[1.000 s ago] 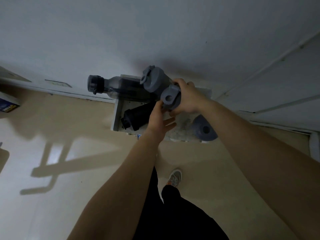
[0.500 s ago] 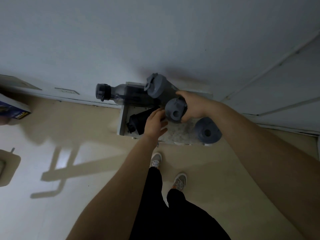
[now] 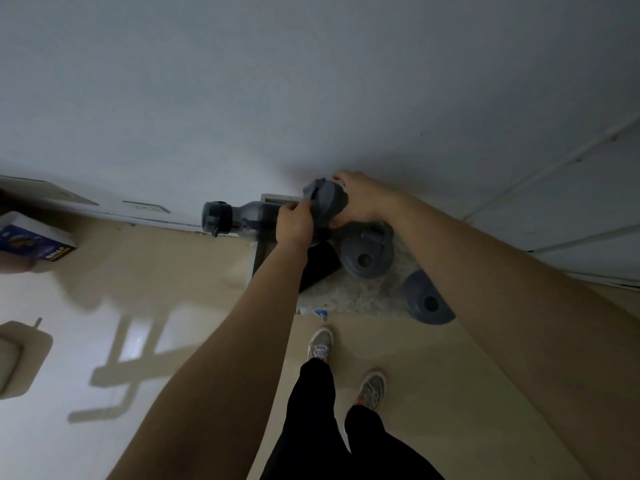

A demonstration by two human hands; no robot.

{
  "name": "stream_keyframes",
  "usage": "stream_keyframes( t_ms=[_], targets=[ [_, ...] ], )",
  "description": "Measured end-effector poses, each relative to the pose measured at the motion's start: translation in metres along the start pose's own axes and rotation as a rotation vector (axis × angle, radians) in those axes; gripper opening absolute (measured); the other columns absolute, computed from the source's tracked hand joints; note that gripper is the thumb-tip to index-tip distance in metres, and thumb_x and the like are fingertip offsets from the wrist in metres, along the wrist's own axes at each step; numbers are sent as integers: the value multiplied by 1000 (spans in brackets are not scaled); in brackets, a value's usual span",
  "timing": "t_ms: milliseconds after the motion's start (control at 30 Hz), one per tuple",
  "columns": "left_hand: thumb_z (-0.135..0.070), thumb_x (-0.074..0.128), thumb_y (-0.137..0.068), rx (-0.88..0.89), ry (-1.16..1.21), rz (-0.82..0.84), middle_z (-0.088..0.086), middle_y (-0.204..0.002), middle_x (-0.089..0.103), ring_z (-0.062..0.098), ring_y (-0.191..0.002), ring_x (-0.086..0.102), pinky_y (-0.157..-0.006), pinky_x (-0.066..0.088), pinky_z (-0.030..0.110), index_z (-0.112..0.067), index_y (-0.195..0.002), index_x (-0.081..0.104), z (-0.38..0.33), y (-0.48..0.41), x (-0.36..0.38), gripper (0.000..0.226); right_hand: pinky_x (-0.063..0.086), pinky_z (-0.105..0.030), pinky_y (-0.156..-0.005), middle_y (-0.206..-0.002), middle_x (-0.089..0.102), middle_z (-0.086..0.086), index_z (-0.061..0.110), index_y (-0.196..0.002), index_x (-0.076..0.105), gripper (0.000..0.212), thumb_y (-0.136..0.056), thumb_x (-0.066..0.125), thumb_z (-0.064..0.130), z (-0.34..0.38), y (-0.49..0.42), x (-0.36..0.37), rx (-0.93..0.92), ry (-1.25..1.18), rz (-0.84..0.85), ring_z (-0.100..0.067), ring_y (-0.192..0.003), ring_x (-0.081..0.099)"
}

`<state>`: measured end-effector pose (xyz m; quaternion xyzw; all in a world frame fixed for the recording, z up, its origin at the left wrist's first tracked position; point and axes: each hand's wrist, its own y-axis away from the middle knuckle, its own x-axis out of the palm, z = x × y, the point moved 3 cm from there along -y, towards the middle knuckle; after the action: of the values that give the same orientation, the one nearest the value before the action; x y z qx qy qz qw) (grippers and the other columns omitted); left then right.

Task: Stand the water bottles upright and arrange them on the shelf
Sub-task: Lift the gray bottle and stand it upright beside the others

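**Both hands on one grey-capped bottle at the back of the shelf**

The camera looks steeply down along a pale wall at a small shelf (image 3: 360,296) with a speckled top, which stands against this wall. The left hand (image 3: 294,225) and the right hand (image 3: 363,202) meet at a bottle with a grey flip cap (image 3: 323,200), at the back of the shelf near the wall. The right hand is closed around the body of this bottle from the right side, with the fingers wrapped over it. The left hand touches the same bottle from the left, with the fingers bent at the cap; if it grips firmly or only rests there, I cannot tell. The bottle is tilted, its cap pointing up and toward the camera.

Two other bottles stand upright on the shelf, seen from above: the nearer grey cap (image 3: 367,256) is just beside the held bottle, and the front grey cap (image 3: 427,303) is at the front right corner, partly behind the right forearm. A clear bottle with a dark cap (image 3: 235,218) lies on its side at the back left, and its cap end sticks out past the left edge of the shelf. A black bottle (image 3: 318,268) lies under the left forearm, mostly hidden.

On the beige floor (image 3: 173,289) below, two grey shoes (image 3: 320,342) and black trousers are visible. A blue and white box (image 3: 33,239) is at the far left.
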<state>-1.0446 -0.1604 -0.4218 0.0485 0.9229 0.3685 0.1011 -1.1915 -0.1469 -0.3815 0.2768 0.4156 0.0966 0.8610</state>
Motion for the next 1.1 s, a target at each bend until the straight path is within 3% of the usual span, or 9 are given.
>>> stream_keyframes(
  t_ms=[167, 267, 333, 433, 567, 800, 867, 967, 1100],
  targets=[
    [-23, 53, -92, 16, 6, 36, 9, -91, 61, 20, -69, 57, -72, 50, 38, 0, -121, 61, -11, 1, 12, 38, 47, -49, -107, -152, 43, -17, 20, -158, 20, 129, -52, 90, 44, -5, -21, 5, -9, 10, -35, -39, -134, 50],
    [-19, 51, -93, 117, -28, 110, 5, -81, 60, 25, -75, 58, -68, 48, 39, -4, -110, 65, -16, 5, 25, 26, 50, -48, -104, -148, 46, -16, 21, -155, 28, 140, -33, 86, 56, -27, -9, -12, -13, -2, -94, -37, -130, 54],
    [-20, 56, -91, 223, -125, 180, 2, -77, 60, 27, -76, 58, -67, 49, 39, -6, -94, 69, -23, 13, 41, 19, 51, -46, -102, -143, 48, -14, 19, -151, 34, 133, -35, 89, 53, -47, 9, -25, -18, -27, -93, -34, -125, 55],
    [-31, 68, -81, 292, -209, 289, 6, -81, 68, 32, -84, 69, -79, 60, 48, -18, -80, 65, -31, 23, 72, 13, 51, -42, -97, -135, 55, -14, 10, -145, 41, 110, -51, 96, 29, -82, 39, -40, 2, -87, -137, -31, -119, 58],
    [-31, 73, -84, 423, -491, 374, 7, -101, 69, 27, -92, 68, -80, 60, 43, -21, -94, 61, -33, 42, 109, 19, 49, -40, -100, -138, 54, -13, 10, -147, 38, 115, -50, 99, 21, -119, 68, -41, 34, -128, -220, -29, -121, 55],
    [-37, 74, -81, 552, -835, 398, 4, -100, 67, 21, -89, 62, -75, 54, 37, -16, -103, 60, -35, 62, 123, 33, 39, -31, -107, -151, 41, -12, 14, -155, 27, 124, -55, 99, 24, -145, 92, -26, 56, -281, -216, -28, -136, 44],
    [-37, 73, -82, 542, -858, 387, 5, -100, 67, 23, -89, 63, -74, 55, 38, -15, -103, 60, -34, 66, 121, 33, 33, -29, -110, -158, 32, -12, 16, -159, 19, 128, -58, 98, 27, -144, 98, -24, 71, -300, -175, -28, -142, 37],
    [-39, 70, -84, 532, -816, 335, 5, -108, 65, 23, -91, 61, -72, 50, 35, -15, -107, 62, -38, 76, 112, 34, 29, -45, -119, -162, 23, -12, 24, -160, 11, 132, -59, 94, 43, -133, 109, -30, 94, -237, -183, -33, -147, 28],
    [-36, 64, -91, 516, -643, 191, -1, -107, 65, 12, -87, 60, -75, 46, 27, -14, -114, 64, -39, 94, 65, 33, 33, -49, -115, -156, 32, -10, 25, -157, 23, 112, -68, 86, 50, -96, 123, -51, 4, -162, -312, -34, -143, 31]
  ],
)
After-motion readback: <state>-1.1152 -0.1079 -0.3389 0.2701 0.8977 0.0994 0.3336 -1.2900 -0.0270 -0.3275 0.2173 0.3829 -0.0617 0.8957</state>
